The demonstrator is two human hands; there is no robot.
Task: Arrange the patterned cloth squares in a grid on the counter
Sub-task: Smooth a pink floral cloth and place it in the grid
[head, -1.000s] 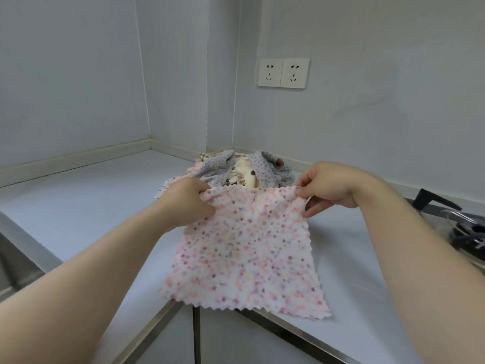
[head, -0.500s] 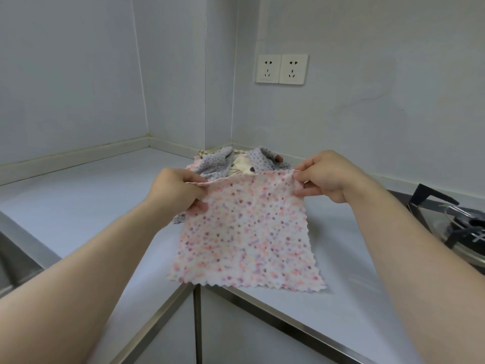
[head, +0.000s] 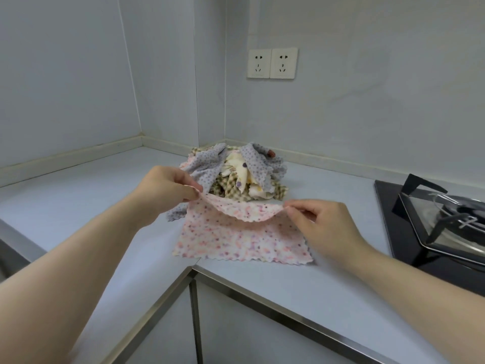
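Pink spotted cloth square [head: 244, 243] is laid flat on the pale grey counter [head: 65, 195]. Its far corners are pinched and lifted by the left hand [head: 162, 187] and right hand [head: 322, 222]. Just behind, a heap of patterned cloths [head: 236, 174] seems to touch it.

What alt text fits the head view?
The left hand and right hand pinch the far corners of a pink dotted cloth whose near half lies flat on the counter. A heap of cloths sits behind it; a stove is at right.
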